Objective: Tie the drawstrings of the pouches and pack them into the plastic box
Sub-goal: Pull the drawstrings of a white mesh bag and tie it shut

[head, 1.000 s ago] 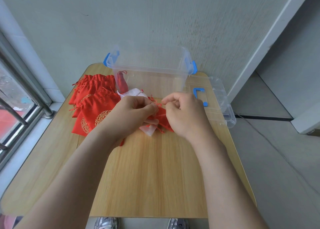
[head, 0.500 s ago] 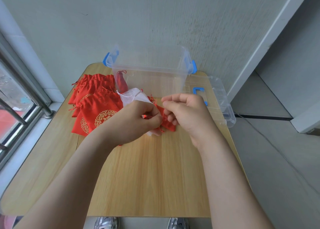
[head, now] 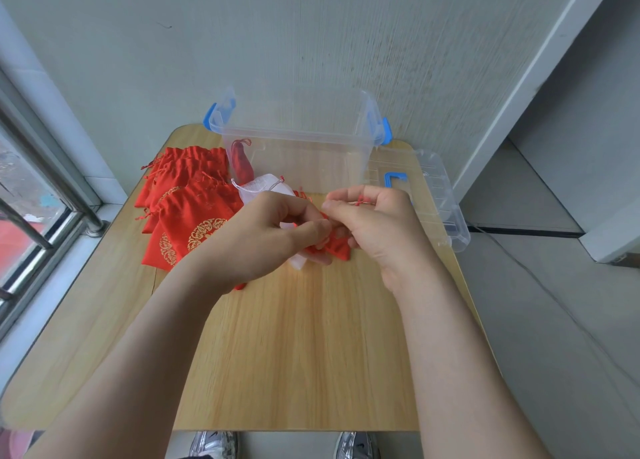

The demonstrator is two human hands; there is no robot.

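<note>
The small red fabric pouch (head: pixel 337 248) sits at the centre of the frame, just above the pale wooden table (head: pixel 294 354), caught between your two hands. Your left hand (head: pixel 273 240) has its fingers curled around the pouch body. Your right hand (head: pixel 379 226) pinches the thin red drawstring (head: pixel 361 200), which loops over its fingers. You look to be midway through the tying step on this one: the cord is drawn up, but I cannot tell whether a knot is set.

Just behind your left hand lies a white mesh pouch (head: pixel 261 189). To the left of centre, a pile of red satin pouches with gold round emblems (head: pixel 194 212) waits on the table.

Further back, in the upper middle, stands the clear plastic box with blue latches (head: pixel 298 153). It is open, with one red tied pouch (head: pixel 242 162) upright at its left end. Its clear lid with a blue handle (head: pixel 436 195) lies to the right.

Next, you likely need to pull the cord ends tight against your left hand's grip, then lift the pouch forward over the near wall and place it beside the one already in there.
</note>
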